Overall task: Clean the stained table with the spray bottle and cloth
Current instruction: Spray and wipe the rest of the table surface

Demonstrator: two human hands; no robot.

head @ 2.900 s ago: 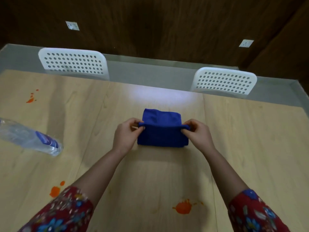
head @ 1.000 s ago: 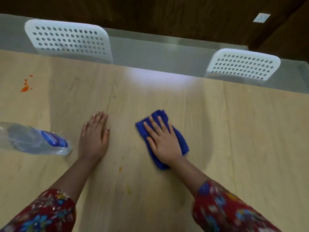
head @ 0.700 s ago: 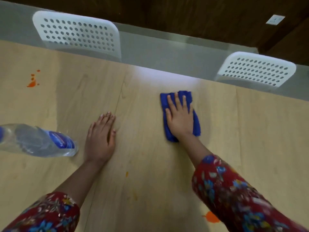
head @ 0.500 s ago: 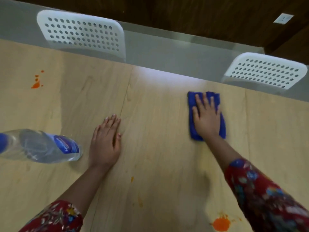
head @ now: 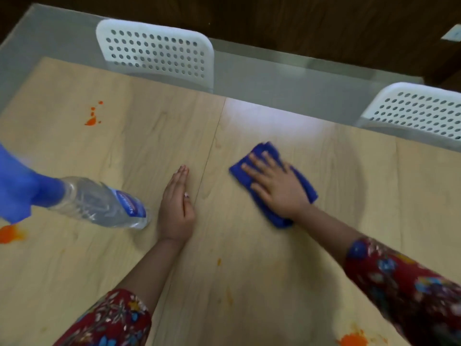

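1. The right grip [head: 277, 188] is pressing flat, fingers straight, on the folded cloth [head: 264, 149] in the middle of the surface [head: 249, 283]
2. The left grip [head: 175, 208] is lying flat and empty just beside the bottle [head: 99, 203], which is lying on its side by the left edge
3. Orange stains [head: 91, 121] are showing near the far left corner, at the left edge and at the near edge, so most of the wiping is likely waiting

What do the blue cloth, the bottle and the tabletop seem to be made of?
Cloth: soft plush fabric, perhaps microfibre; it bunches in thick folds under the right hand. Bottle: clear glossy plastic, seemingly thin; you can see through it. Tabletop: pale wood-look board, likely laminate; printed-looking grain, smooth, faint sheen.
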